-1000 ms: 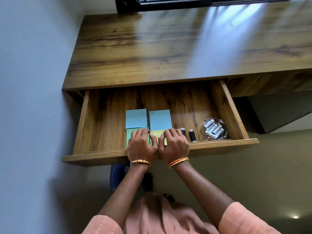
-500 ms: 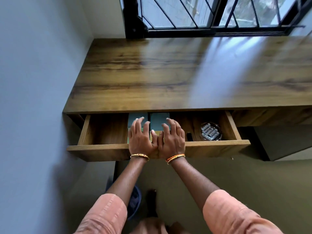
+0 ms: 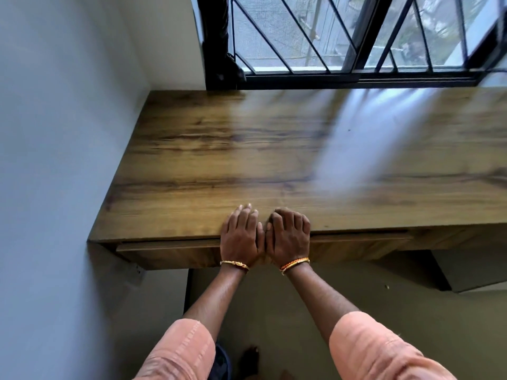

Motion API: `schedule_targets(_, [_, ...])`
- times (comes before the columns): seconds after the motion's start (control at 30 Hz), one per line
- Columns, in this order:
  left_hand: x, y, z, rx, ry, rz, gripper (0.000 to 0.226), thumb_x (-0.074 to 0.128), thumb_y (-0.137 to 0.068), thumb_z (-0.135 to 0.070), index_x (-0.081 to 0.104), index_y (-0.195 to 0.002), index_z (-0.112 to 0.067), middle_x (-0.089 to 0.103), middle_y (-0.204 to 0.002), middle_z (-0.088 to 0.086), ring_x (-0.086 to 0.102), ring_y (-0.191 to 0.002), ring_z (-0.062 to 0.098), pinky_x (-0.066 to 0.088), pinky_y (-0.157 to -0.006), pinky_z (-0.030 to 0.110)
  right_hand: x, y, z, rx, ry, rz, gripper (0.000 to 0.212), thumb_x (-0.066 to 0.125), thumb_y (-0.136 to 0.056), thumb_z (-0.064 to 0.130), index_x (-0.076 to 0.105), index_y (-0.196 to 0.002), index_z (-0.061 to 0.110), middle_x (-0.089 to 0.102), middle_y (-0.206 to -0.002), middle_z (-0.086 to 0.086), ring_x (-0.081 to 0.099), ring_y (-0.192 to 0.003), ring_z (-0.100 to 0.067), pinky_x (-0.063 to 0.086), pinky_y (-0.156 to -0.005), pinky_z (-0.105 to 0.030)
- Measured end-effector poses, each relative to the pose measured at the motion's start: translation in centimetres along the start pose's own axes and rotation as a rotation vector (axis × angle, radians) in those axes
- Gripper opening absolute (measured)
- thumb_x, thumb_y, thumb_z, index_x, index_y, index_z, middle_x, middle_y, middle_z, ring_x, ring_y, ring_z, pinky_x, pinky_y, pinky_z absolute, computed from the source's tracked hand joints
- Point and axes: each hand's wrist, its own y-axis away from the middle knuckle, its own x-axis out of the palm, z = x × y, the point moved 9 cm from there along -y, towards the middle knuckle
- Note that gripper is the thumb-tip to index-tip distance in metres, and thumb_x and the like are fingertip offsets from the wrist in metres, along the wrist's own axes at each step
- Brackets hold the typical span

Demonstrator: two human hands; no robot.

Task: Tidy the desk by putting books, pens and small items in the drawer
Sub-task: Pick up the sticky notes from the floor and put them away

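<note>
The wooden drawer is pushed in under the desk, with only its front panel showing. My left hand and my right hand lie side by side over the desk's front edge, palms against the drawer front and fingers resting on the desk top. The left fingers lie fairly straight; the right fingers are slightly bent. Neither hand holds anything. The drawer's contents are hidden.
A grey wall runs along the left side of the desk. A barred window stands behind the desk. Under the desk at the right sits a grey block. My foot is on the floor below.
The drawer has gone from wide open to fully pushed in. Both hands moved forward with its front, and the notes, batteries and glass dish inside are now out of sight.
</note>
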Motion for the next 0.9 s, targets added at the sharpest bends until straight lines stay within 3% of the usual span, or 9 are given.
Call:
schedule_targets(0.17, [0.1,0.4,-0.3,0.058,0.036,-0.03,0.042,0.039,-0.089,-0.03,0.065,-0.113,-0.008,0.063,-0.123,0.01,0.057,-0.118,0.026,0.037,-0.098,0.036,0.1,0.2,0.0,-0.018,0.02,-0.024,0.022,0.044,-0.085,0.033,0.056,-0.093,0.018,0.063,-0.102,-0.003,0.05,-0.096,-0.023,0.035,-0.086,-0.039])
schedule_targets(0.27, [0.3,1.1,-0.5,0.195,-0.001,0.033,0.057,0.047,-0.079,-0.038,0.059,-0.125,-0.006,0.056,-0.134,0.011,0.049,-0.127,0.026,0.033,-0.103,0.037,0.1,0.1,0.2,-0.028,0.015,0.005,0.022,0.043,-0.085,0.033,0.055,-0.096,0.017,0.06,-0.106,-0.003,0.05,-0.098,-0.024,0.035,-0.087,-0.039])
schedule_targets(0.4, [1.0,2.2,-0.4,0.279,-0.115,0.181,0.084,0.056,-0.068,-0.049,0.044,-0.138,-0.004,0.041,-0.146,0.015,0.038,-0.136,0.029,0.027,-0.11,0.041,0.6,1.7,-0.2,-0.113,0.006,0.093,0.04,0.045,-0.086,0.039,0.052,-0.117,0.015,0.051,-0.13,-0.006,0.046,-0.122,-0.026,0.033,-0.1,-0.041])
schedule_targets(0.53, [0.9,2.7,-0.7,0.251,-0.131,0.192,0.083,0.059,-0.066,-0.037,0.039,-0.14,-0.004,0.039,-0.148,0.015,0.036,-0.137,0.029,0.025,-0.112,0.042,0.9,4.1,-1.0,-0.16,0.034,0.222,0.068,0.05,-0.079,0.042,0.038,-0.138,0.012,0.035,-0.147,-0.009,0.03,-0.138,-0.026,0.021,-0.113,-0.042])
schedule_targets(0.67, [0.7,2.8,-0.7,0.228,-0.099,0.14,0.082,0.061,-0.061,-0.018,0.041,-0.14,-0.005,0.041,-0.147,0.012,0.035,-0.137,0.026,0.024,-0.112,0.039,1.0,3.9,-1.1,-0.138,0.002,0.238,0.065,0.048,-0.08,0.038,0.036,-0.138,0.012,0.032,-0.147,-0.008,0.029,-0.138,-0.026,0.015,-0.114,-0.039])
schedule_targets(0.9, [0.5,2.4,-0.6,0.186,-0.004,0.018,0.066,0.052,-0.069,-0.007,0.045,-0.135,-0.008,0.05,-0.14,0.009,0.036,-0.134,0.021,0.025,-0.11,0.037,1.0,3.3,-1.2,-0.095,-0.028,0.127,0.058,0.052,-0.076,0.035,0.042,-0.13,0.016,0.038,-0.139,-0.005,0.036,-0.13,-0.025,0.017,-0.111,-0.037])
